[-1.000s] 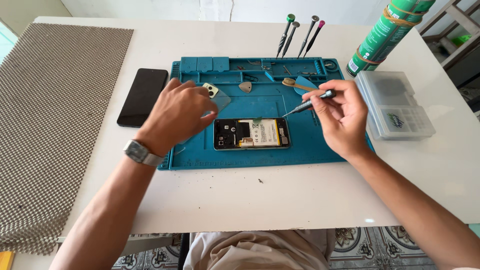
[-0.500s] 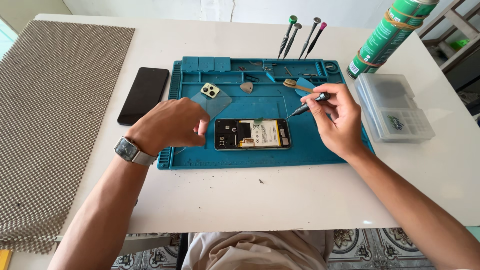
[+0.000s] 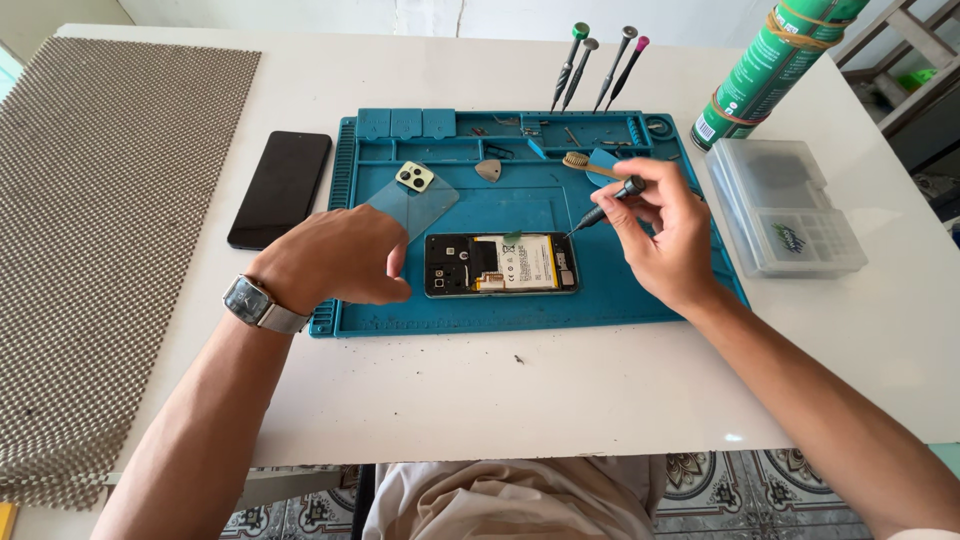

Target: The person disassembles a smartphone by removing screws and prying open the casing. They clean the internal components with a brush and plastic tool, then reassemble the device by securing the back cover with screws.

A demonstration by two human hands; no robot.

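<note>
We see a white table in bright daylight; a pale wall behind — patterned floor tiles below.

The green spray can is cut off by the top edge, and small parts in the clear plastic box seem too tiny to tell.

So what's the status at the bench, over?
Right hand holds screwdriver, tip at the open phone's top right corner. Left hand rests on the mat beside the phone, holding nothing. Nothing in the way.
</note>
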